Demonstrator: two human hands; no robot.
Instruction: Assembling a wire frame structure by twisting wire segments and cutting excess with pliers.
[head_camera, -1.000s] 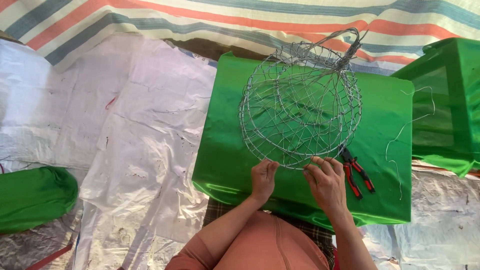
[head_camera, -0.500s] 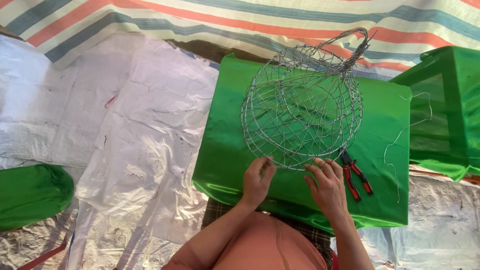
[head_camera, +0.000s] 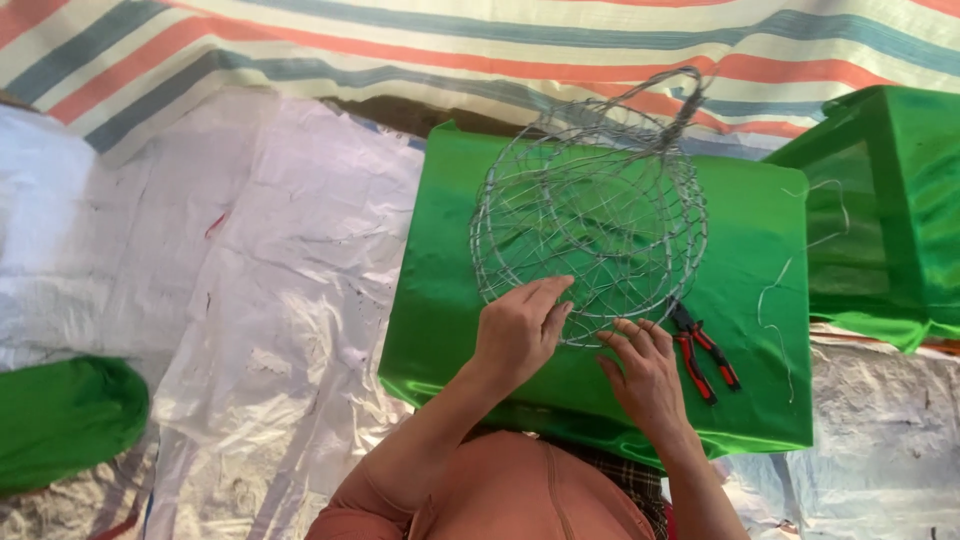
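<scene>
The wire basket (head_camera: 590, 235) lay on the green table (head_camera: 450, 300), empty, and the work looked to be at the rim-shaping stage. The left hand (head_camera: 518, 330) rested spread on its near rim; the right hand (head_camera: 645, 375) lay flat, holding nothing, beside the pliers (head_camera: 705, 350). Further bending would call for a firm grip on the thin wire.

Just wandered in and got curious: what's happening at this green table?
A person is working with bare hands on a round wire basket frame that lies on a table covered in green cloth. The left hand and right hand both rest on the frame's near rim. Red-handled pliers lie beside the right hand, and a loose wire lies further right.
</scene>
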